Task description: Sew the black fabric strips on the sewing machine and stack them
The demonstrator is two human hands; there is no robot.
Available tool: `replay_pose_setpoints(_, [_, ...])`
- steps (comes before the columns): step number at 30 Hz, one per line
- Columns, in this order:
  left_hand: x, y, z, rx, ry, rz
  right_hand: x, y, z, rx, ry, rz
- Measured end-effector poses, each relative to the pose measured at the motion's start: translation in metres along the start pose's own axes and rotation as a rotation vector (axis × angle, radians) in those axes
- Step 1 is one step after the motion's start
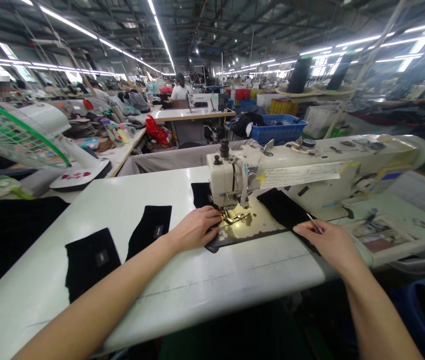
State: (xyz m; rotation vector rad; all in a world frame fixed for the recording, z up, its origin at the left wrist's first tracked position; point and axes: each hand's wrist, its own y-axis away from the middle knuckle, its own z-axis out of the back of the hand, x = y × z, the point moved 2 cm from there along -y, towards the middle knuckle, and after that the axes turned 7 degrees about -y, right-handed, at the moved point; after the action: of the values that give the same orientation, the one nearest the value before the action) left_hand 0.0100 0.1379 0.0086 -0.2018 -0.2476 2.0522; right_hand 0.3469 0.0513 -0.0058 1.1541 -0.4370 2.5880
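Note:
My left hand lies by the needle of a white sewing machine, its fingers stretched toward the presser foot. A black fabric piece shows just beyond those fingers; whether they touch it is hidden. In my right hand is a slim, shiny metal tool, tweezers or snips, I cannot tell which. That hand's thumb and fingertip rest at the edge of a black fabric stack right of the needle. Two black pieces with small labels, one nearer and one farther, lie left on the table.
The white sewing table has a ruler marking along its front. A desk fan stands at the left, above dark cloth. Behind are a blue basket and a person in white. A parts tray sits right.

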Motion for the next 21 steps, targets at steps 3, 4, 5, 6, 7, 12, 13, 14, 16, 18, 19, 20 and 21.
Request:
replay_pose_setpoints(3, [-0.001,0.000,0.000,-0.003,-0.012,0.020,-0.004,-0.002,0.002,0.009,-0.004,0.010])
replay_pose_setpoints(4, [-0.002,0.001,0.000,-0.004,-0.012,0.023,-0.006,-0.003,0.002,0.013,-0.002,0.014])
replay_pose_setpoints(5, [-0.002,0.001,0.000,-0.006,-0.011,0.025,-0.007,-0.003,0.003,0.019,0.002,0.017])
replay_pose_setpoints(6, [-0.002,0.002,-0.001,-0.007,-0.010,0.027,-0.008,-0.003,0.003,0.025,0.008,0.020])
replay_pose_setpoints(7, [-0.002,0.002,-0.002,-0.010,-0.011,0.031,-0.009,-0.003,0.003,0.030,0.015,0.024])
replay_pose_setpoints(12, [-0.002,0.003,-0.002,-0.014,-0.014,0.039,-0.011,-0.003,0.003,0.016,0.072,0.052])
replay_pose_setpoints(13, [-0.002,0.003,-0.002,-0.015,-0.012,0.036,-0.011,-0.003,0.003,0.007,0.089,0.058])
replay_pose_setpoints(14, [-0.002,0.003,-0.001,-0.015,-0.010,0.033,-0.010,-0.003,0.004,-0.003,0.107,0.063])
replay_pose_setpoints(16, [-0.002,0.002,0.000,-0.015,-0.008,0.032,-0.009,-0.003,0.004,-0.024,0.153,0.068])
replay_pose_setpoints(18, [-0.002,0.002,0.001,-0.015,-0.007,0.031,-0.006,-0.003,0.005,-0.054,0.209,0.065])
replay_pose_setpoints(19, [-0.002,0.002,0.001,-0.020,-0.005,0.030,-0.004,-0.002,0.005,-0.077,0.240,0.063])
replay_pose_setpoints(20, [-0.002,0.002,0.001,-0.025,-0.002,0.028,-0.002,-0.002,0.005,-0.101,0.270,0.061])
replay_pose_setpoints(21, [-0.002,0.002,0.001,-0.032,0.002,0.027,0.000,-0.001,0.006,-0.124,0.295,0.063])
